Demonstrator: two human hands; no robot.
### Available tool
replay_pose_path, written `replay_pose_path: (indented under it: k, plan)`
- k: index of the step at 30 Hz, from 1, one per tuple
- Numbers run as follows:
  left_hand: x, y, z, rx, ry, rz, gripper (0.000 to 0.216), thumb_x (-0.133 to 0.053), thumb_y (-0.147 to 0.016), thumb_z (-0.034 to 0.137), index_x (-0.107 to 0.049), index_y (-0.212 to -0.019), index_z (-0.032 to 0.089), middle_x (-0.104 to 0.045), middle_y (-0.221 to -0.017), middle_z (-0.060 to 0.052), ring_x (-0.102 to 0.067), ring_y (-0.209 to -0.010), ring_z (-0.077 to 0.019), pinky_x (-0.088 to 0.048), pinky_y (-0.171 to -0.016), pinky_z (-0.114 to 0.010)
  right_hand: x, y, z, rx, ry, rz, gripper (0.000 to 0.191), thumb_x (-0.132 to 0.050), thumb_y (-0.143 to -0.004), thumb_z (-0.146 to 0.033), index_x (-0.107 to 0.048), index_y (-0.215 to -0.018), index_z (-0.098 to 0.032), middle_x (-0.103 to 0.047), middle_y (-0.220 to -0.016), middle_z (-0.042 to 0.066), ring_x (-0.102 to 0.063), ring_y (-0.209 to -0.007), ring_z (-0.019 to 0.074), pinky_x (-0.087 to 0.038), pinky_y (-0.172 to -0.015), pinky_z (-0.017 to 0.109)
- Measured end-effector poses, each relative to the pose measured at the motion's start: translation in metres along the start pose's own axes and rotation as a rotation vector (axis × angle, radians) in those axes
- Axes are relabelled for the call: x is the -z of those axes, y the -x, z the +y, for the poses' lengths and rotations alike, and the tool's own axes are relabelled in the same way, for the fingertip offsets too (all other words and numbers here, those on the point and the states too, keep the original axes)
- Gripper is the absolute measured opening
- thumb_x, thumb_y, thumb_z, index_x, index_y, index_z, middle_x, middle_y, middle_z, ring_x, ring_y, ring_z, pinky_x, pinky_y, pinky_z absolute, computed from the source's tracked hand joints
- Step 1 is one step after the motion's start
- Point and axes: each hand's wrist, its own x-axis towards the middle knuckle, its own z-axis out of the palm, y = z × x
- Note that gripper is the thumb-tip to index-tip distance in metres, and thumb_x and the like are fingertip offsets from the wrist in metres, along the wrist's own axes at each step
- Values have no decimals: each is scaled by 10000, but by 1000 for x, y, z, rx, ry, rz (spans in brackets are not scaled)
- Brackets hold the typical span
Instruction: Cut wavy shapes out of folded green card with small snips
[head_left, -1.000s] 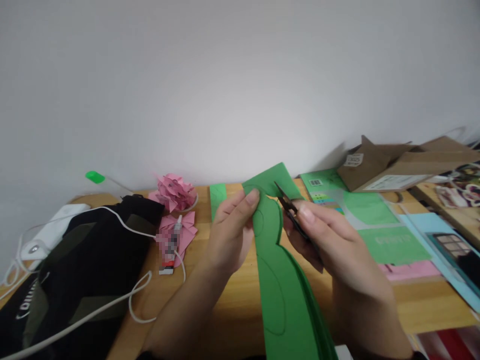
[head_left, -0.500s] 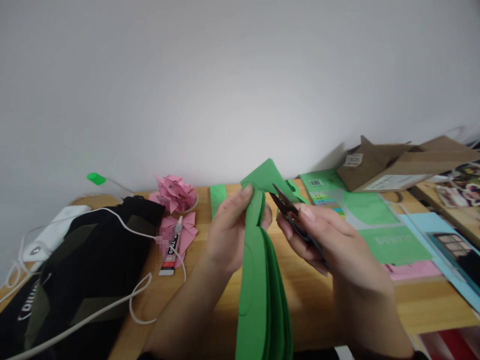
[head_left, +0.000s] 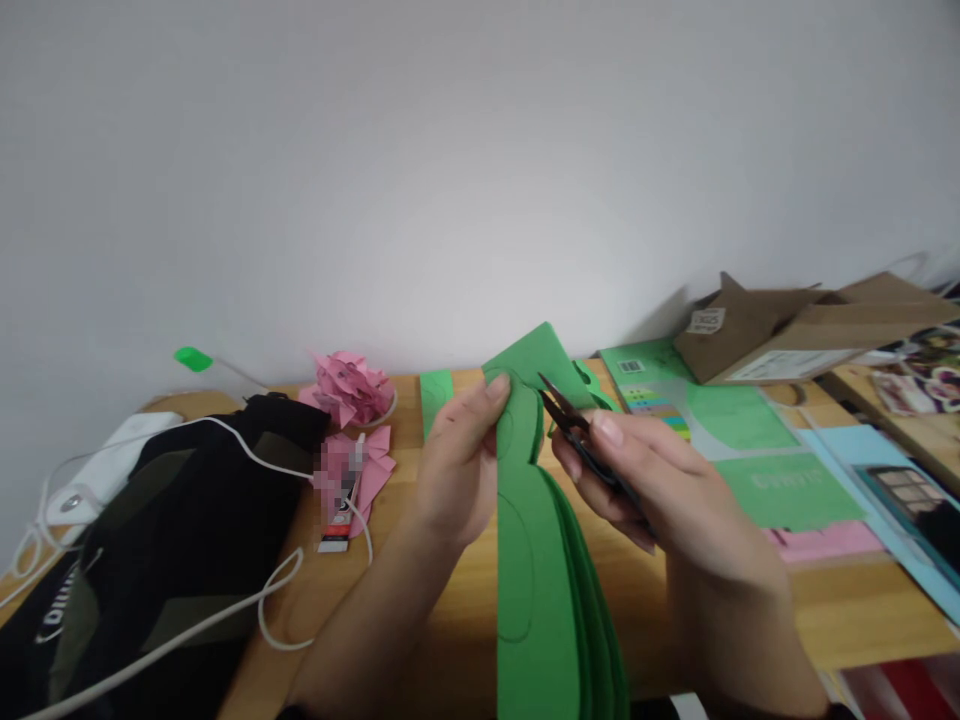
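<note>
My left hand (head_left: 456,470) pinches a stack of green paper sheets (head_left: 544,590) near its top, with drawn curved outlines showing on the front sheet. The stack stands almost edge-on above the wooden desk (head_left: 442,620). My right hand (head_left: 660,490) is wrapped round small black scissors (head_left: 562,412), whose blades sit at the stack's right edge, next to a notch cut into it.
A black bag (head_left: 165,540) with a white cable (head_left: 225,610) lies at the left. Pink folded paper pieces (head_left: 352,385) and a glue tube (head_left: 339,505) lie behind it. Green booklets (head_left: 742,440), a cardboard box (head_left: 795,330) and a light blue sheet (head_left: 885,490) fill the right.
The green stack turned edge-on half a second ago and has since swung back a little to show its front. The scissors stayed at its right edge, shifting slightly left.
</note>
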Motion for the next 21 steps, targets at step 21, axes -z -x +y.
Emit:
replay_pose_path:
  k: [21]
  plan:
    - [8,10,-12,-192,-313,12,393,-640,-881,464,-567,-615,184,-490,-559,21,-455,-531,-110,-364,-493,-246,1,1,-1,-58,43,-1,567,-527,-890,-647,-415,-528,-224,-340,-453,-40,-263,-411,102,-175,-390,270]
